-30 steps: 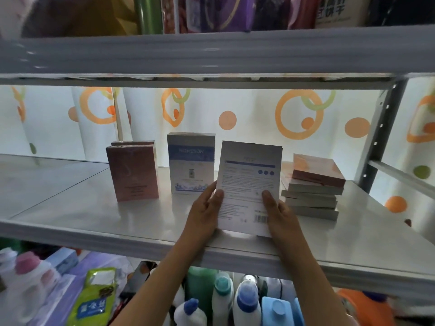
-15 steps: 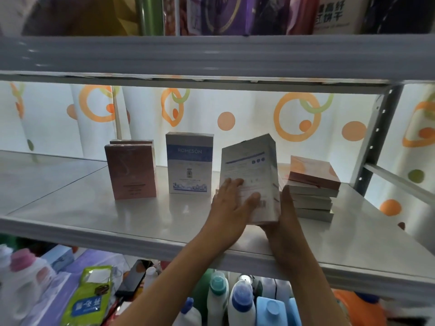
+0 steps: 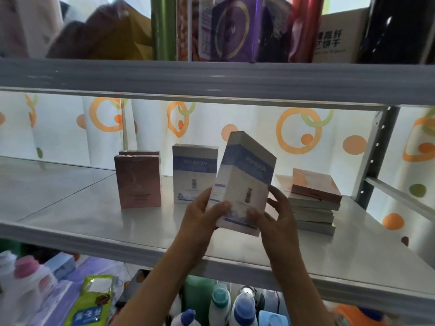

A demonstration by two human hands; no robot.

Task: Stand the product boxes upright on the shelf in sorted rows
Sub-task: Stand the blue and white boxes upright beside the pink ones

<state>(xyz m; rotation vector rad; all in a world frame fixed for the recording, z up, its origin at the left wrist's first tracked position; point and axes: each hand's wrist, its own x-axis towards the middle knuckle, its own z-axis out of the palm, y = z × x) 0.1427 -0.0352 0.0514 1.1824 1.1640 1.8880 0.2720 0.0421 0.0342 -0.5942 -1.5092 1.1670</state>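
Both hands, the left hand (image 3: pixel 203 214) and right hand (image 3: pixel 275 216), are gripping the tilted box (image 3: pixel 242 184) by its lower edges above the shelf (image 3: pixel 141 222), beside the upright blue box (image 3: pixel 195 172); it is looking light, stiff, glossy and likely slippery.

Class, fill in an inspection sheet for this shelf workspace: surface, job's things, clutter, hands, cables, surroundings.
Surface: grey shelf, glossy.
Job's things: held box, tilted; blue box and pink boxes upright; stack lying flat at right.
Clutter: nothing seen.
Hands: left hand and right hand both grip the held box.
Cables: nothing seen.
Surroundings: dotted curtain behind; bottles below; packages above.
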